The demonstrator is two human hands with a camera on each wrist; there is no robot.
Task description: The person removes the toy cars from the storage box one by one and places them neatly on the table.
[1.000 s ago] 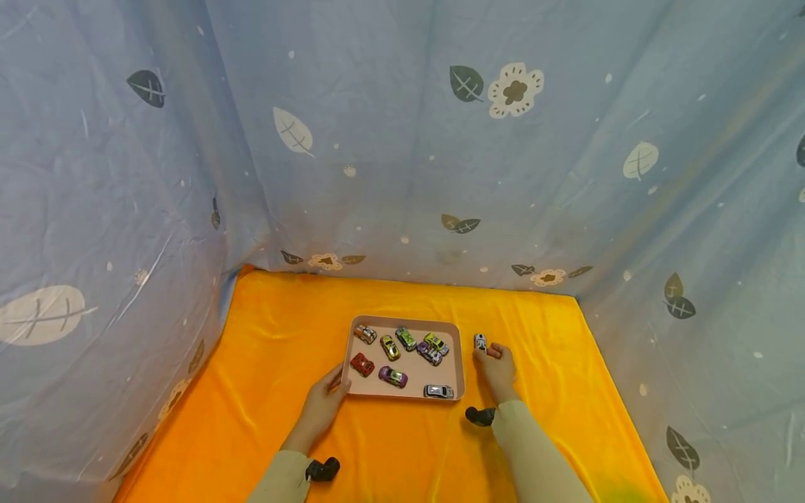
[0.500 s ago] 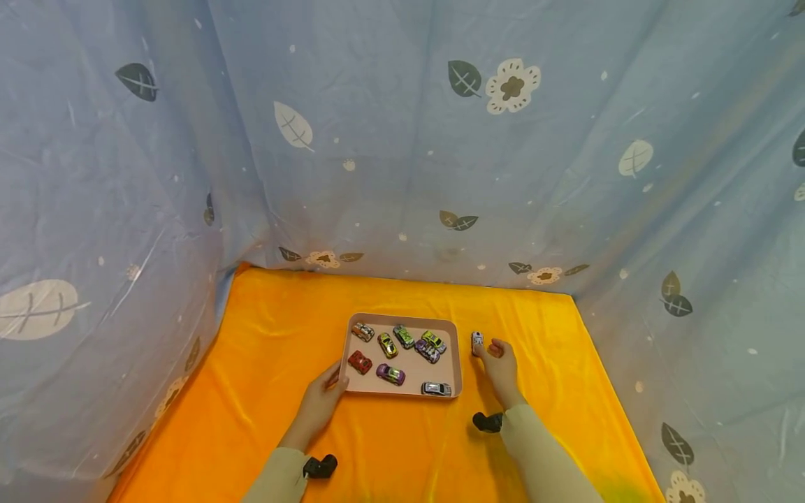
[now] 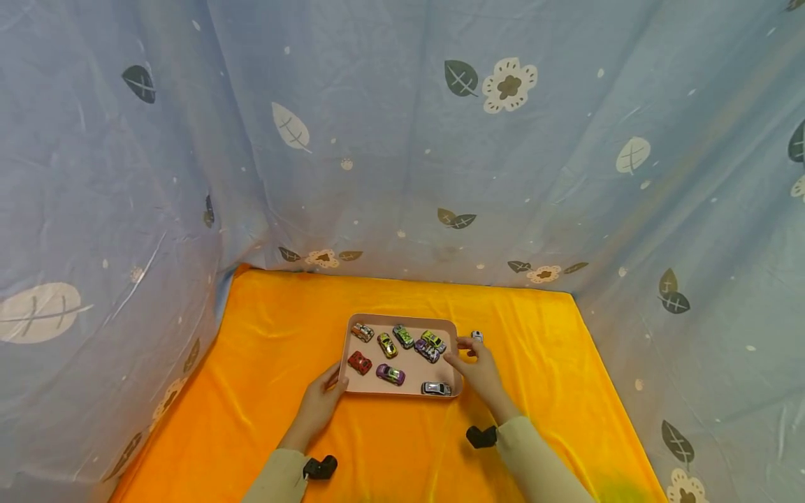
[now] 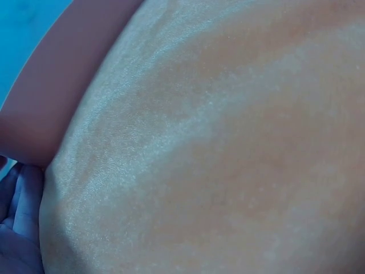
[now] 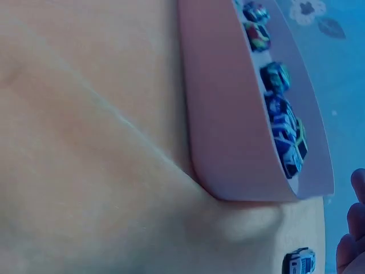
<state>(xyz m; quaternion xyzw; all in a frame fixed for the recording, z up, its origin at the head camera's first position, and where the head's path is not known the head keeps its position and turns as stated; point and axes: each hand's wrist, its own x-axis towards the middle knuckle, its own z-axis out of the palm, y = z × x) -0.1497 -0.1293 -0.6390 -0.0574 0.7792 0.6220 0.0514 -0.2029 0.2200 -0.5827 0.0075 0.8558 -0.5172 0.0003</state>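
Note:
A pink tray (image 3: 456, 370) lies on the orange cloth with several toy cars in it, among them a red car (image 3: 361, 362), a purple car (image 3: 390, 375) and a silver car (image 3: 437, 389). My left hand (image 3: 327, 390) holds the tray's near left corner, thumb on the rim. My right hand (image 3: 458, 349) hovers at the tray's right rim, fingers loosely bent and holding nothing. A white car (image 3: 477, 336) stands on the cloth just behind that hand. The right wrist view shows the tray wall (image 5: 228, 142), the white car (image 5: 299, 262) and a fingertip (image 5: 358, 185).
Blue fabric with leaf and flower prints (image 3: 503, 175) walls in the orange cloth (image 3: 283, 328) at the back and both sides. The left wrist view is filled by the cloth (image 4: 228, 142), with the tray wall (image 4: 51, 103) and fingers (image 4: 20, 228) at its left.
My right hand has moved left from beside the white car to the tray's right rim. The white car stays on the cloth. My left hand has kept its hold.

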